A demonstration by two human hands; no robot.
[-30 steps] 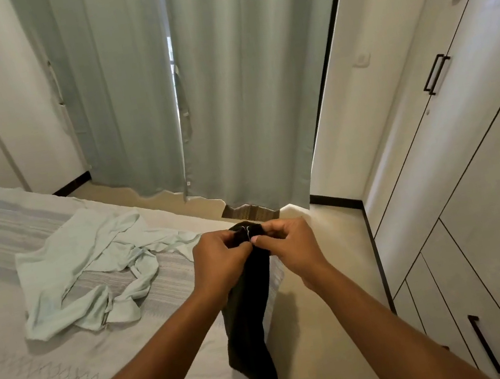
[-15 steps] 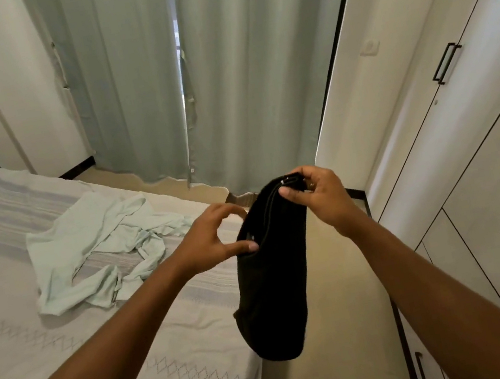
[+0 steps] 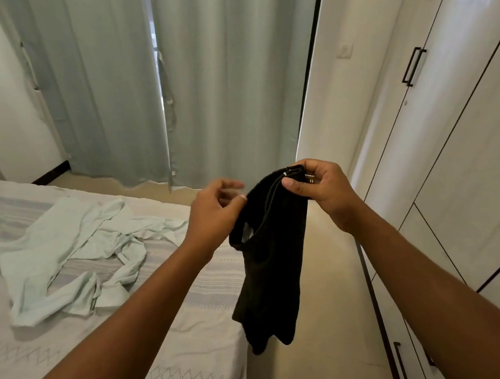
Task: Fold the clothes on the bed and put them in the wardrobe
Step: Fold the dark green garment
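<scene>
A black garment point(image 3: 271, 262) with a drawstring hangs in the air past the bed's corner, above the floor. My right hand point(image 3: 318, 187) pinches its top edge at the waistband. My left hand point(image 3: 212, 211) touches the garment's left edge with thumb and fingertips, the other fingers spread. A crumpled pale green garment point(image 3: 76, 253) lies spread on the bed point(image 3: 170, 353) to the left. The white wardrobe point(image 3: 466, 134) runs along the right side, its doors shut.
Grey-green curtains point(image 3: 188, 76) hang at the far end of the room. A narrow strip of beige floor point(image 3: 332, 358) runs between bed and wardrobe. Black handles point(image 3: 413, 66) are on the wardrobe doors, and lower drawers are at bottom right.
Both hands held the garment's top together a second ago. The right hand has since lifted it up and to the right, and the left hand slid to its left edge, opening the waistband.
</scene>
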